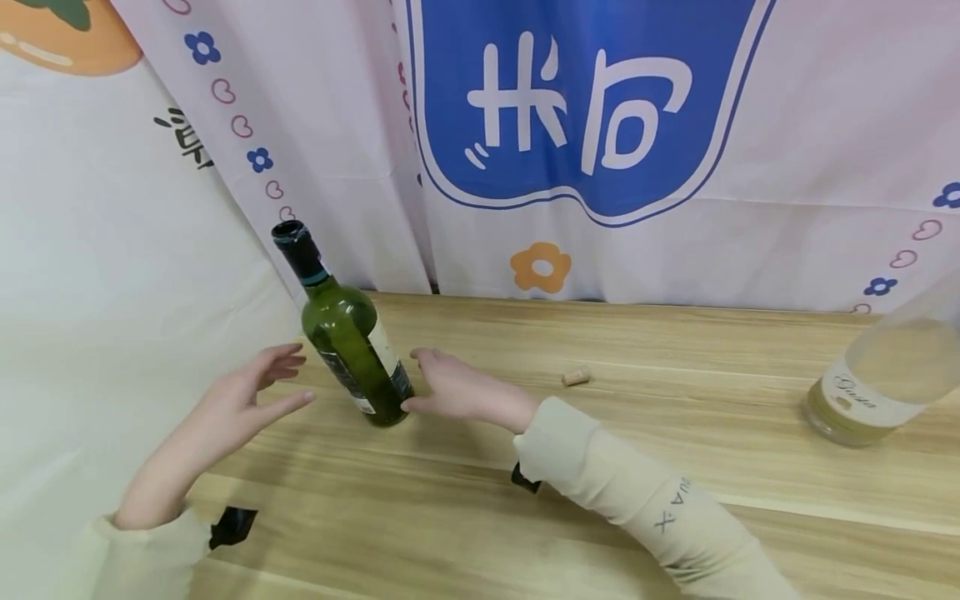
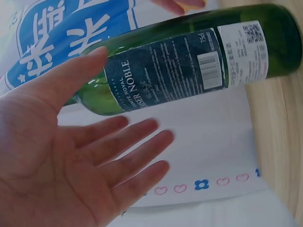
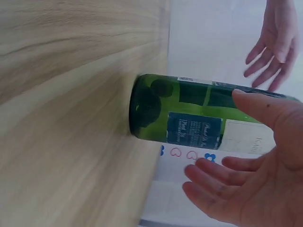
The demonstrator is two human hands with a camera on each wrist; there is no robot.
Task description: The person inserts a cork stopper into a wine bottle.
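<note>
Honestly, with left hand (image 1: 251, 402) and right hand (image 1: 461, 388) fingers (image 2: 142, 151) wide by the green bottle (image 1: 345, 337) near the surface's (image 1: 465, 533) back-left corner, just close evenly.

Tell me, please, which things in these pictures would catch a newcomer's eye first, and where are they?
Probably the green bottle first, standing on the wooden table between the left hand and the right hand. Next, perhaps, the large blue emblem with white characters, on the cloth hanging behind the table. Then the clear bottle, at the head view's right edge.
</note>
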